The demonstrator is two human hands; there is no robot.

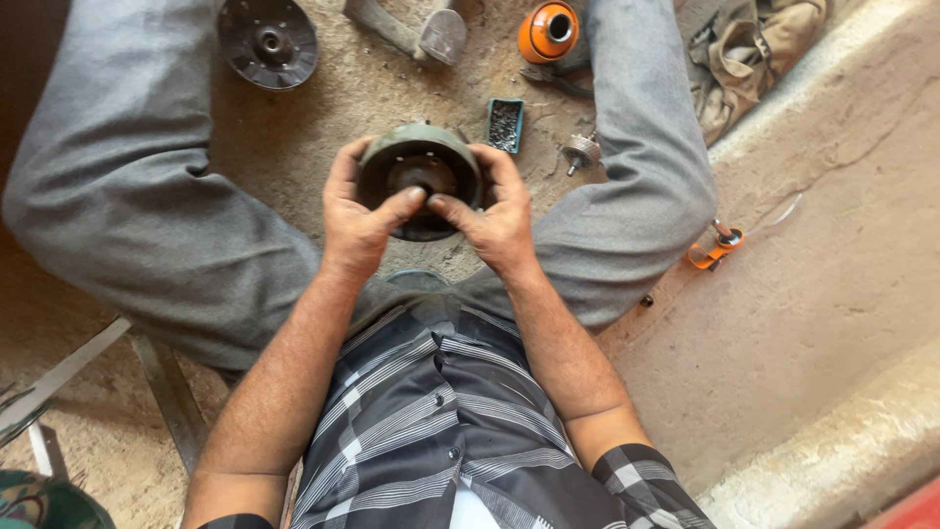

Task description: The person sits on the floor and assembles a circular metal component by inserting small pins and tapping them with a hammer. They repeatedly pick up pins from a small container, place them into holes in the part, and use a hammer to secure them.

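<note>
Round dark metal housing point(419, 181), green-rimmed: held above the dirt floor point(832, 255) between the knees, left hand point(354, 220) and right hand point(497, 211) closed around its sides, thumbs meeting on its face. Nearby on floor: black disc point(267, 41), orange cylinder point(548, 31), small tray of screws point(505, 124).

hub's far rim point(419, 137): fingers hide sides | dark disc point(266, 41): top cut off | tray contents point(505, 124): too small

Two hands point(357, 220) point(499, 220) — one round housing point(419, 162) — one disc point(266, 41).
</note>
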